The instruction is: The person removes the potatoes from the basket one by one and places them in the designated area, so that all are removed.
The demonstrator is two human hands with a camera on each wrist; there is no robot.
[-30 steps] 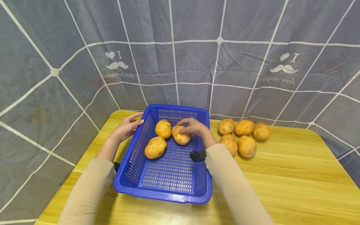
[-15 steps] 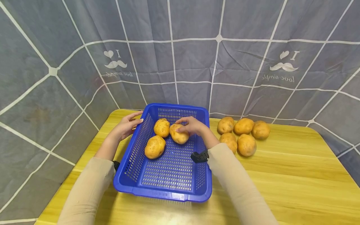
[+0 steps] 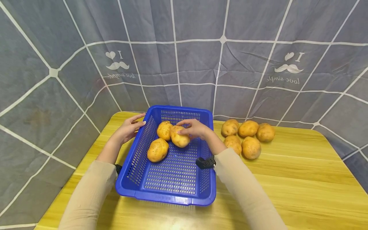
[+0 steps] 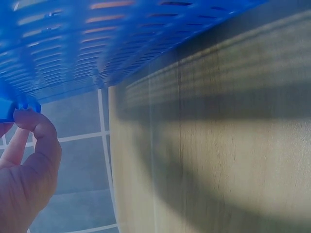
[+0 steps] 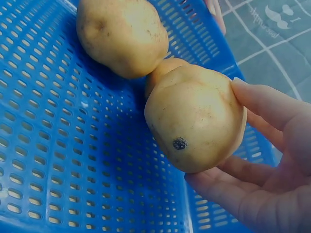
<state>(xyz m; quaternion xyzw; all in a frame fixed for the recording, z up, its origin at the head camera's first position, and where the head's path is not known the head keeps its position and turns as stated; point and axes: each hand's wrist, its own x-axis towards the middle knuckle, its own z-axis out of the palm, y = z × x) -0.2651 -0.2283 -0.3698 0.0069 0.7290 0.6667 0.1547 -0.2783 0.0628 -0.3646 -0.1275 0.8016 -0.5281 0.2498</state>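
Potato (image 3: 180, 138) shifted left, right hand (image 3: 196, 129) gripping | rear potato (image 3: 164, 130) partly hidden

Right hand (image 3: 195, 128) grips potato (image 3: 179, 138) inside blue basket (image 3: 169, 198).

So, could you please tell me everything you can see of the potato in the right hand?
The potato is plump and roundish, slightly lumpy, with smooth-looking yellowish-tan skin, shallow dents and a dark, rough spot on the side facing the right wrist camera. The right hand holds it with its fingertips inside the blue basket, to the right of two other potatoes. It overlaps one of them in view; I cannot tell whether they touch, or whether it rests on the basket floor.
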